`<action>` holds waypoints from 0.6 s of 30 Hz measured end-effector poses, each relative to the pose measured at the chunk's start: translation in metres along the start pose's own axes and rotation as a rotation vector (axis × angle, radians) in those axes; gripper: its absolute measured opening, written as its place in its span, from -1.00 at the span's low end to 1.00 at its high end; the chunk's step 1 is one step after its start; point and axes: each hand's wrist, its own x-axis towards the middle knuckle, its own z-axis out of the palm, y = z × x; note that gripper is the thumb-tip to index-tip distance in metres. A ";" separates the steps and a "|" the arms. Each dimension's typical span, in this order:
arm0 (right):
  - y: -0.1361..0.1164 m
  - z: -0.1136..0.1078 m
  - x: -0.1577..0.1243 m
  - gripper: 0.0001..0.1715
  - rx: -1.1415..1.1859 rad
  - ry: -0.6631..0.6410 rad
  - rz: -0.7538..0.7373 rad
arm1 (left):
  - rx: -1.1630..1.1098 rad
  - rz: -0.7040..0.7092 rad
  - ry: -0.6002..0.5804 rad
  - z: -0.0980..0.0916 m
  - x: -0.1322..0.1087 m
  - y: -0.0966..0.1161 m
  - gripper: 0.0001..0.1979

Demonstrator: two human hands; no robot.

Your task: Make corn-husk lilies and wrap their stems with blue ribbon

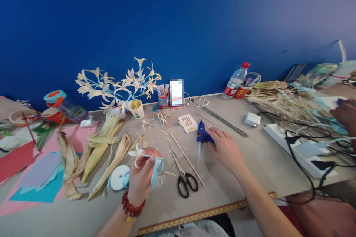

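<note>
My left hand (143,176) pinches a small corn-husk flower (137,152) by its thin stem. Pale blue ribbon (157,172) hangs in a loop from the stem. Below it, beside my wrist, lies a white ribbon spool (119,177). On the right, my right hand (224,147) has its fingers around the handle of a blue glue gun (201,133), which lies on the table with a clear glue stick (198,155) out of its back. Between the hands are black-handled scissors (184,179) and a thin wooden stick (187,159).
Husk flowers (116,85) stand in a paper cup (135,109) at the back. Corn husks (104,146) and coloured paper (39,174) cover the left. Wires (225,121), a water bottle (235,81) and a power strip (289,152) with cables are right. Another person's hand (345,113) shows far right.
</note>
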 end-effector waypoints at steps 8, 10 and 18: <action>-0.112 -0.028 -0.011 -0.84 0.902 -0.069 -0.256 | 0.009 -0.055 -0.028 0.007 -0.004 0.002 -0.81; -0.129 -0.028 -0.008 -0.84 0.929 -0.115 -0.296 | 0.004 -0.073 -0.005 0.006 -0.005 0.002 -0.81; -0.143 -0.022 -0.004 -0.90 0.728 -0.035 -0.272 | 0.047 -0.079 0.007 0.001 -0.009 -0.002 -0.83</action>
